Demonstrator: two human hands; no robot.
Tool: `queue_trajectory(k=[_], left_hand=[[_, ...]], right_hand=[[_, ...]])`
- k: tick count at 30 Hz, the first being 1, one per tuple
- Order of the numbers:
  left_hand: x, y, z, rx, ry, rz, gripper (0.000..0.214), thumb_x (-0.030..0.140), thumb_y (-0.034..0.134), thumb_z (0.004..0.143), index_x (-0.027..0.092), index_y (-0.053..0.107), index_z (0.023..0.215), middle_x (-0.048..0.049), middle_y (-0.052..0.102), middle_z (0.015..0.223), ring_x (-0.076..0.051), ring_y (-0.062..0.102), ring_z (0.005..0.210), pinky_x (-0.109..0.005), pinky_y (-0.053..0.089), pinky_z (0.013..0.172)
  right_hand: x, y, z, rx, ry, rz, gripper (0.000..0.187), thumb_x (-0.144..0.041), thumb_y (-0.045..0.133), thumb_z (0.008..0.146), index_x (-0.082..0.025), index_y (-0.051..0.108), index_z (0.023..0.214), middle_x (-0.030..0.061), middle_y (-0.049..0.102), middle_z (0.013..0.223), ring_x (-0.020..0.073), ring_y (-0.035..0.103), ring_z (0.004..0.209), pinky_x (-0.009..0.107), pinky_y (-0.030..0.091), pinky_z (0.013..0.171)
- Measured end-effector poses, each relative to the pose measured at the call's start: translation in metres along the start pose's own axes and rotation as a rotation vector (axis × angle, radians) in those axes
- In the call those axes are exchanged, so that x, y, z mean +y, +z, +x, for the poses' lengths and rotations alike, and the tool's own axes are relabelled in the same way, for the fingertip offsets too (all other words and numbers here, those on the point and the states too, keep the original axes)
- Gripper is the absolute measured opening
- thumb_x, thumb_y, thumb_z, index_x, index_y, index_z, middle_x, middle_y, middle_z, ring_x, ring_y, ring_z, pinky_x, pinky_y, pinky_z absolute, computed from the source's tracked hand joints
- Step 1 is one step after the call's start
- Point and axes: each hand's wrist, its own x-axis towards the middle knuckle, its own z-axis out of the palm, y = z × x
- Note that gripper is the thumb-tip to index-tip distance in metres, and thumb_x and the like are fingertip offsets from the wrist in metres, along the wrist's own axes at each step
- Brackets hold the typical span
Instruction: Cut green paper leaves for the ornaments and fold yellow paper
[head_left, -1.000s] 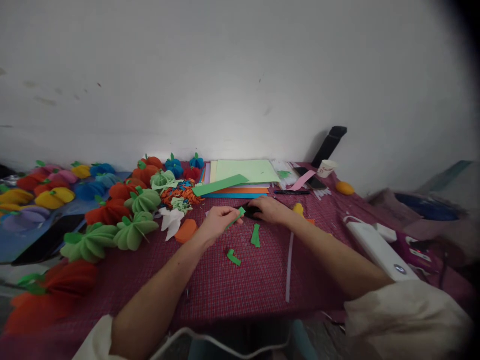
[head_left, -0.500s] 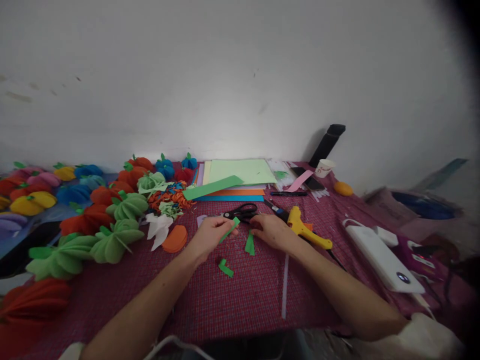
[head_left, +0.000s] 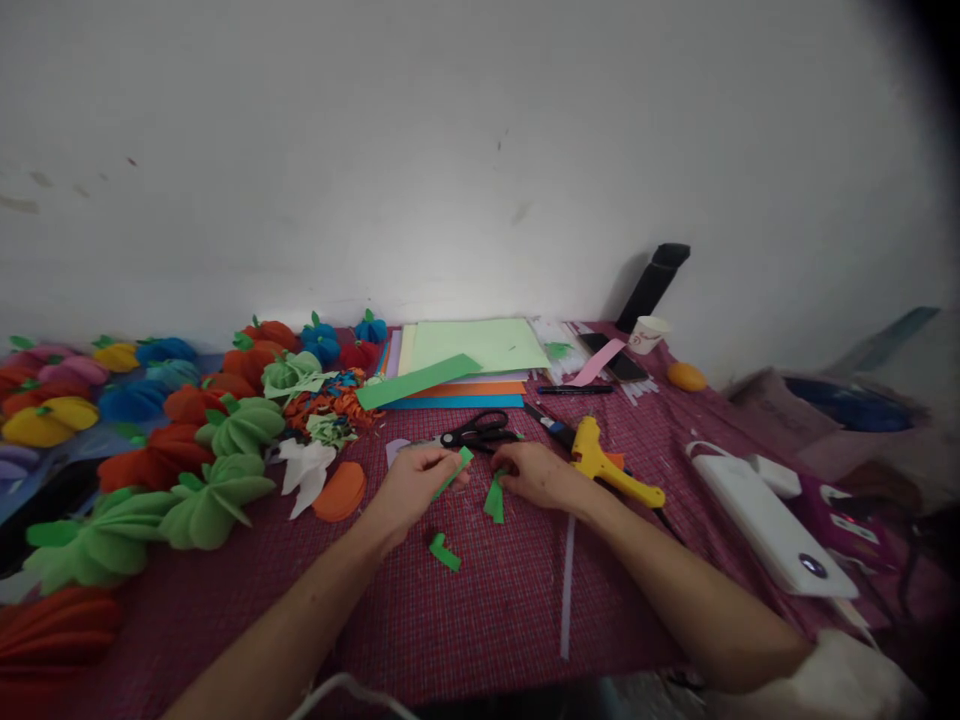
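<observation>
Between the fingers of my left hand (head_left: 420, 485) is a narrow green paper strip (head_left: 454, 472), pointing up and to the right. My right hand (head_left: 536, 475) has its fingertips closed on the top end of some green paper strips (head_left: 494, 502), which fan out below it. A small curled green paper piece (head_left: 445, 553) lies on the cloth in front of the hands. Just beyond the hands rest black-handled scissors (head_left: 480, 430). To the right of my right hand are a yellow glue gun (head_left: 604, 465) and a utility knife (head_left: 553, 428).
Several coloured paper pumpkins (head_left: 240, 428) crowd the left side. Paper scraps (head_left: 330, 405), orange paper rounds (head_left: 341, 490) and stacked coloured sheets (head_left: 480, 345) lie at the back. A white power bank (head_left: 772, 520), a paper cup (head_left: 648, 334) and a phone (head_left: 619, 360) are at right.
My right fingertips have closed on the green strips, whose lower ends have shifted slightly. My left hand still holds its strip. The whole view has moved a little.
</observation>
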Motion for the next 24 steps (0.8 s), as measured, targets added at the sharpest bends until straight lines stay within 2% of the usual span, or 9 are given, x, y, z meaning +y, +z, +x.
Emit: queue_trajectory(k=[4, 9, 13, 17, 20, 24], left_hand=[[0.0, 0.0, 0.001, 0.0, -0.018, 0.007, 0.034, 0.042, 0.053, 0.075, 0.013, 0.068, 0.067, -0.0033, 0.064, 0.066, -0.013, 0.051, 0.061, -0.025, 0.037, 0.058], [-0.002, 0.001, 0.001, 0.005, -0.049, -0.069, 0.033, 0.042, 0.054, 0.074, 0.013, 0.069, 0.069, -0.004, 0.066, 0.069, -0.013, 0.053, 0.064, -0.025, 0.038, 0.061], [-0.003, 0.003, 0.001, -0.023, -0.103, -0.213, 0.034, 0.042, 0.055, 0.074, 0.011, 0.069, 0.077, -0.0055, 0.066, 0.068, -0.014, 0.056, 0.064, -0.025, 0.04, 0.061], [-0.003, 0.006, 0.001, 0.012, -0.119, -0.303, 0.033, 0.041, 0.057, 0.074, 0.01, 0.068, 0.078, -0.0057, 0.065, 0.068, -0.015, 0.058, 0.065, -0.025, 0.042, 0.059], [-0.002, 0.011, -0.001, 0.033, -0.125, -0.36, 0.031, 0.04, 0.06, 0.071, 0.01, 0.066, 0.073, -0.0041, 0.063, 0.064, -0.012, 0.055, 0.057, -0.023, 0.043, 0.054], [-0.001, 0.02, -0.005, -0.015, -0.17, -0.432, 0.033, 0.042, 0.06, 0.07, 0.01, 0.065, 0.078, -0.0042, 0.063, 0.064, -0.011, 0.055, 0.054, -0.023, 0.045, 0.051]], right_hand=[[0.001, 0.0, 0.001, -0.022, 0.004, 0.035, 0.019, -0.018, 0.053, 0.068, -0.019, 0.063, 0.085, 0.0027, 0.065, 0.08, 0.0146, 0.057, 0.071, 0.022, 0.038, 0.061], [0.0, -0.002, -0.001, 0.052, -0.01, 0.136, 0.014, -0.014, 0.053, 0.065, -0.018, 0.059, 0.077, 0.0001, 0.061, 0.071, 0.0122, 0.052, 0.063, 0.021, 0.035, 0.057], [-0.003, -0.004, -0.004, 0.016, -0.029, 0.473, 0.016, -0.013, 0.053, 0.065, -0.019, 0.051, 0.08, -0.0039, 0.052, 0.064, 0.0092, 0.045, 0.056, 0.019, 0.032, 0.051], [-0.012, -0.011, -0.009, -0.051, -0.099, 0.863, 0.018, -0.015, 0.055, 0.068, -0.019, 0.045, 0.082, -0.0069, 0.046, 0.063, 0.0063, 0.039, 0.05, 0.018, 0.03, 0.048], [-0.022, -0.014, -0.012, 0.006, -0.14, 0.97, 0.019, -0.015, 0.057, 0.069, -0.019, 0.047, 0.085, -0.0054, 0.051, 0.067, 0.0062, 0.044, 0.054, 0.019, 0.033, 0.051], [-0.031, -0.009, -0.013, 0.14, -0.172, 0.937, 0.017, -0.015, 0.057, 0.071, -0.017, 0.051, 0.087, -0.0008, 0.056, 0.076, 0.0096, 0.052, 0.066, 0.023, 0.041, 0.063]])
